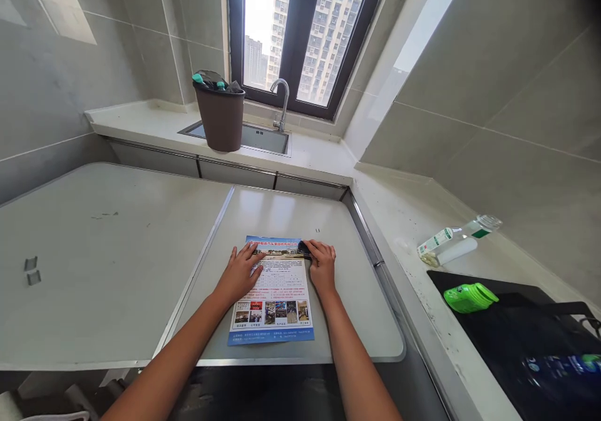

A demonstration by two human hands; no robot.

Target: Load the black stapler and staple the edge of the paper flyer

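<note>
A printed flyer (277, 296) with a blue bottom band, text and small photos lies flat on the white folding table. My left hand (239, 272) rests on its upper left part, fingers spread and holding nothing. At the upper right corner, my right hand (322, 263) is closed around a small black stapler (304, 247), partly covered by the fingers. The stapler sits at the paper's edge. Two short staple strips (30, 263) lie far to the left, and a few tiny staples (318, 230) are beyond the flyer.
A brown trash bin (220, 120) stands at the sink (265, 138) under the window. On the right counter are a clear bottle (462, 236), a green crumpled pouch or bottle (469, 297) and a black bag (516, 333). A metal seam (200, 261) divides the folding table (117, 296).
</note>
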